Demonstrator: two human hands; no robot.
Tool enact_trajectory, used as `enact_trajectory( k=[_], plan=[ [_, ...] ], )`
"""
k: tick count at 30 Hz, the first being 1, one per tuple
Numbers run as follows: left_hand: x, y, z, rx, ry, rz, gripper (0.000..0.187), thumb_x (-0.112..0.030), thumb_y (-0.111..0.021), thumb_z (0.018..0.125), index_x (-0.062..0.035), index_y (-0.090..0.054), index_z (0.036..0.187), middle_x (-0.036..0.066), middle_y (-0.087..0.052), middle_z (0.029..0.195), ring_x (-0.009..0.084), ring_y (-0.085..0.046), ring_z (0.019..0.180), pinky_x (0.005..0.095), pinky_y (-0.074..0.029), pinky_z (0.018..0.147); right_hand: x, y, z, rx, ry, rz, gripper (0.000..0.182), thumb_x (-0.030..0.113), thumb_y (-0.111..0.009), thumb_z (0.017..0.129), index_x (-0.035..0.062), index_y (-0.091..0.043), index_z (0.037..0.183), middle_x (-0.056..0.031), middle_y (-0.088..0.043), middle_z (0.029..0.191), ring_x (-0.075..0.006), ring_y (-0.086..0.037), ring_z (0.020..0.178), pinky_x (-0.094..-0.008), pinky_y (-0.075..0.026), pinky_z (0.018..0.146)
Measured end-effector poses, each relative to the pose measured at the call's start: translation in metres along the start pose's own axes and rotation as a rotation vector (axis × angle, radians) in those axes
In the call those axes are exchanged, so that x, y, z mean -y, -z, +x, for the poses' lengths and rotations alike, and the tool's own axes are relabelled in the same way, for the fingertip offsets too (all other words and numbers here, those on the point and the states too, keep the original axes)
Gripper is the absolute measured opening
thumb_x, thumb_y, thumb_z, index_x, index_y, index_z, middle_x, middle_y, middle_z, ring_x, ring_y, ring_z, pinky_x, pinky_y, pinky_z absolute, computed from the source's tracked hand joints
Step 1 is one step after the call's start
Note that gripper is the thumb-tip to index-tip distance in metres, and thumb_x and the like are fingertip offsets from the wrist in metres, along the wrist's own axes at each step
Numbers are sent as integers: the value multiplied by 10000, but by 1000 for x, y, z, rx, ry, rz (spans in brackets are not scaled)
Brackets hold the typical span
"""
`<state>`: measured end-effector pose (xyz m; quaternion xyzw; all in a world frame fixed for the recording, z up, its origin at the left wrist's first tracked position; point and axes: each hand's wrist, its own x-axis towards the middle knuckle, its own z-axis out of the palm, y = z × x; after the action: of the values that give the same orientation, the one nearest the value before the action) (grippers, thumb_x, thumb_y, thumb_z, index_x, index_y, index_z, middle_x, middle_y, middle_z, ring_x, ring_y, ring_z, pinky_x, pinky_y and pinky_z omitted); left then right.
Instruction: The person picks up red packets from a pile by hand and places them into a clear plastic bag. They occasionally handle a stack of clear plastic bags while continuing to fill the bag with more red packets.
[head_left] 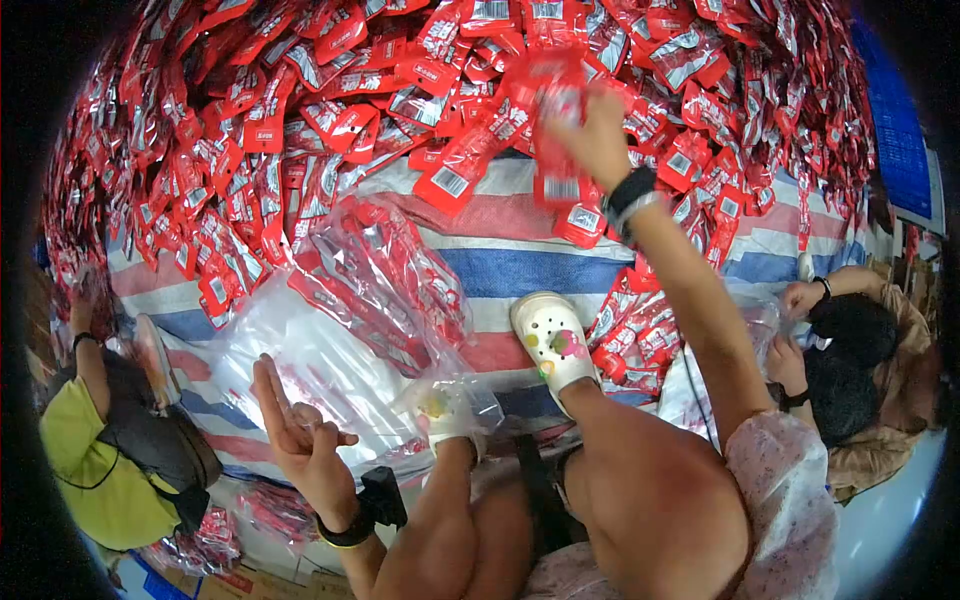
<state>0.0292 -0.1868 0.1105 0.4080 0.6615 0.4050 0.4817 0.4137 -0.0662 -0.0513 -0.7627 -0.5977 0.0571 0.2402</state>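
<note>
A large heap of red packets (340, 125) with white barcode labels covers the striped cloth. My right hand (595, 135) is over the heap's near edge, its fingers closed on a red packet (560, 165) that is blurred by motion. My left hand (305, 440) is raised above a clear plastic bag (290, 340), fingers apart and nothing in them. Inside a clear bag beside it lie several red packets (375, 275), left of my shoe.
Striped cloth (490, 270) runs under the heap. My white shoe (555, 345) stands on it. A person in yellow (75, 460) is at the left, and another person (870, 350) at the right. A blue crate (895, 120) stands at the upper right.
</note>
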Motion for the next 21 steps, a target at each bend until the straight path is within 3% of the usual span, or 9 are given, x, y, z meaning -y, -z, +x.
enact_trajectory(
  k=[1,4,5,8,12,13,15,18,21],
  plan=[
    [0,-1,1,3,0,7,840,150,-394,631,-21,-211,1432,142,-198,1495,13,-425,659,146,-499,464,-16,-5,24,-170,58,-109,536,477,-677,680,-1,-633,919,-219,-566,1089,-369,-493,1078,-488,-370,948],
    [-1,-6,5,33,2,-46,841,147,-400,629,-13,-207,1431,144,-196,1495,12,-431,661,145,-497,462,-40,-29,53,46,-28,-400,675,598,-643,678,12,-614,1013,-219,-441,1263,-360,-391,1208,-652,-185,1010],
    [-2,-7,6,33,1,-46,841,147,-400,629,-13,-207,1431,144,-196,1495,12,-431,661,145,-497,462,-29,-31,48,58,-12,-428,711,615,-637,687,12,-583,1061,-218,-448,1253,-356,-392,1211,-654,-194,1006],
    [-3,-7,7,15,18,-39,840,145,-405,628,-8,-207,1429,146,-191,1497,11,-437,667,149,-501,463,-19,-26,19,32,83,-380,695,603,-619,727,9,-547,1080,-232,-437,1262,-378,-401,1200,-628,-263,977],
    [-1,-7,7,5,5,3,841,148,-402,625,-10,-216,1429,145,-201,1496,11,-434,666,139,-482,459,-56,-4,0,360,93,-150,605,438,-660,702,20,-544,1123,-228,-386,1327,-376,-398,1219,-601,-269,990],
    [-1,-6,6,-1,7,18,841,151,-400,624,-10,-219,1429,145,-206,1495,12,-433,665,133,-474,458,-59,9,-5,288,206,-261,558,369,-706,659,-10,-554,1038,-231,-469,1245,-371,-472,1141,-573,-295,999],
    [-3,-7,3,6,14,27,840,154,-397,624,-12,-221,1429,145,-211,1494,12,-431,663,130,-467,457,-59,33,-1,651,68,-461,553,356,-721,645,30,-546,1056,-167,-509,1161,-342,-479,1124,-602,-249,1019],
    [-6,-11,4,15,-13,21,834,156,-392,630,-17,-227,1429,143,-216,1493,11,-431,663,129,-461,458,-66,42,-28,492,341,-517,482,257,-716,678,70,-513,1073,-128,-518,1037,-307,-499,1074,-605,-188,1045],
    [-7,-12,1,5,-19,38,806,150,-382,658,-37,-244,1429,126,-235,1491,8,-411,655,130,-445,472,-47,52,-53,370,375,-303,425,110,-692,682,56,-482,1048,-144,-516,994,-353,-515,1008,-454,-337,1024]
  ],
)
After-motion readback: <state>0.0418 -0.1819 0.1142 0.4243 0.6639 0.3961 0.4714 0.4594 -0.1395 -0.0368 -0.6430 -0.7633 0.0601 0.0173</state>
